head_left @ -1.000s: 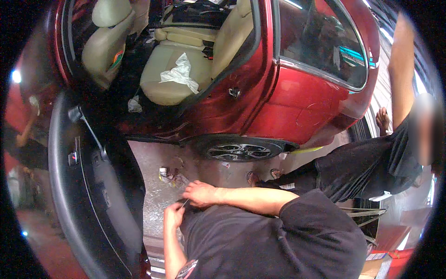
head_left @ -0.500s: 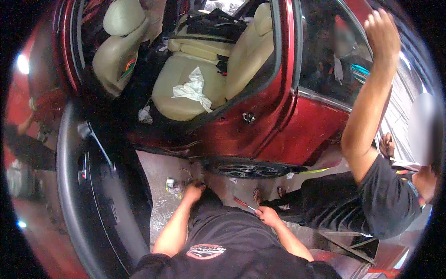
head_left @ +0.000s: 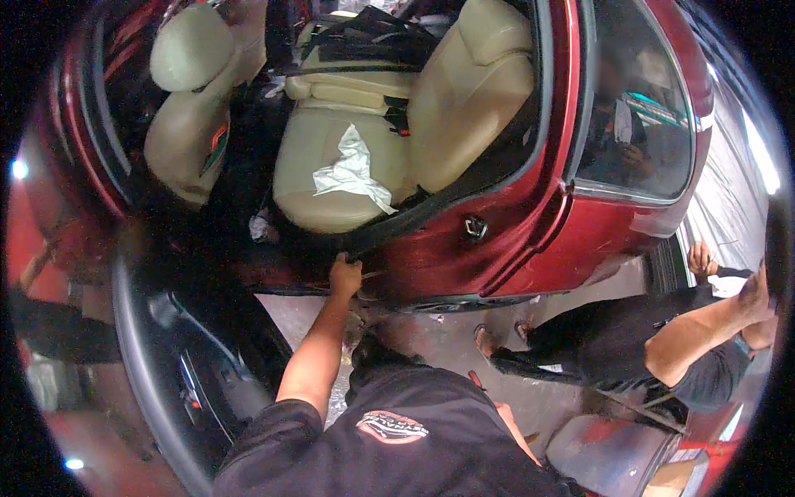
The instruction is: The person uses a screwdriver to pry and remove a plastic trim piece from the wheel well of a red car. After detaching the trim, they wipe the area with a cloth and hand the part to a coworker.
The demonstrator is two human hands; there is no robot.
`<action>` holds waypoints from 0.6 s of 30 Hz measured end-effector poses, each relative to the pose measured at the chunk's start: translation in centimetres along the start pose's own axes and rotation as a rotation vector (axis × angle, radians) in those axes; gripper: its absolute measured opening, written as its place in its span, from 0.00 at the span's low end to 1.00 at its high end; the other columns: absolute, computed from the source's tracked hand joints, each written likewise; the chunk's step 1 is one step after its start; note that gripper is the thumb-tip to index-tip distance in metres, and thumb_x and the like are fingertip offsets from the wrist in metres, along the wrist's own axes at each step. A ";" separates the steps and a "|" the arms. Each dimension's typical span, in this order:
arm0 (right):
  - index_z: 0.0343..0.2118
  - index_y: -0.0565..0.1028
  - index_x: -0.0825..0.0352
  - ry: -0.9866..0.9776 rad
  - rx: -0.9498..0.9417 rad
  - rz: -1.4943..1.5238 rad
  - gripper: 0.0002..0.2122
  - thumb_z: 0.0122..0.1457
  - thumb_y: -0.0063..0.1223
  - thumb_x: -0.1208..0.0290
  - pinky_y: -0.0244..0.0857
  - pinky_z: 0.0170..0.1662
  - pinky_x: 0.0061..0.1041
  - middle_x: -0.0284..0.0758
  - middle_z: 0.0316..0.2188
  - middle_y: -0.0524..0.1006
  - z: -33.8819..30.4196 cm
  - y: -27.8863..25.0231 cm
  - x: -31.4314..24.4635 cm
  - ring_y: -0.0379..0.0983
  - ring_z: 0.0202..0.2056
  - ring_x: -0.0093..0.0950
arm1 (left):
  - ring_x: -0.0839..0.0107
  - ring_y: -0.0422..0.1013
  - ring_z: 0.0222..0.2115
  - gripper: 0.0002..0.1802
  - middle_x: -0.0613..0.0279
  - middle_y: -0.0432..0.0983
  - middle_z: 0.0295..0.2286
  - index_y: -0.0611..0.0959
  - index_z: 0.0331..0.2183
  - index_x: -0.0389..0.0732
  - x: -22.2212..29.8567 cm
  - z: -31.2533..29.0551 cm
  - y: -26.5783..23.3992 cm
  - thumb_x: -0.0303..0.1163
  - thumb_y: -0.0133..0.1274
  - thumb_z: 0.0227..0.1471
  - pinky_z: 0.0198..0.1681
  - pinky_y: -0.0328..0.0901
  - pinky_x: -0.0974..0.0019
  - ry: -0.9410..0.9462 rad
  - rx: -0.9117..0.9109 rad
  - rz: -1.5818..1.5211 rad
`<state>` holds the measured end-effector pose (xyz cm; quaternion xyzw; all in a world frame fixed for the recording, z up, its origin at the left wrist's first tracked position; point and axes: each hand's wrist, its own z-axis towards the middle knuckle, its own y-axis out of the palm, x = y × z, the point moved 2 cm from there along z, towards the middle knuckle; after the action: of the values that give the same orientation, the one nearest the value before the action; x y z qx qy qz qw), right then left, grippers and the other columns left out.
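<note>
My left hand [head_left: 346, 276] reaches to the rear door opening of a dark red car [head_left: 431, 269]. Its fingers are bent over the black edge of the door sill [head_left: 319, 245]; what they grip there is small and partly hidden. On the beige rear seat [head_left: 310, 149], just beyond that hand, lies a crumpled white cloth [head_left: 354, 170]. Low by my right side, my right hand [head_left: 505, 412] is mostly hidden by my shirt. From it sticks out the red end of a slim tool [head_left: 475, 379], whose kind I cannot make out.
An open black-trimmed door [head_left: 178, 356] stands to my left. At the right, another person [head_left: 696, 340] in dark clothes is beside the car's rear. A grey rounded panel [head_left: 609, 451] lies at the lower right, near a cardboard box [head_left: 675, 479].
My left hand has risen from beside my leg to the door sill. My right hand has drawn back with the tool. The other person's raised arm has come down off the car.
</note>
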<state>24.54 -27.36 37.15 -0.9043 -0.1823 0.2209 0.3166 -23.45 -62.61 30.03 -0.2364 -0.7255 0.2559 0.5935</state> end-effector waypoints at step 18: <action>0.28 0.75 0.70 0.311 0.193 0.228 0.20 0.62 0.39 0.56 0.66 0.40 0.40 0.46 0.29 0.77 -10.9 16.7 10.5 0.73 0.35 0.45 | 0.57 0.62 0.54 0.26 0.51 0.61 0.55 0.70 0.53 0.45 4.3 23.4 0.8 0.38 0.46 0.52 0.55 0.57 0.51 0.282 -0.108 0.877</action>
<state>42.09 -40.01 30.93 -0.9077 -0.0058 0.1296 0.3992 -47.20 -61.33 28.82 -0.5841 -0.4814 0.4102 0.5088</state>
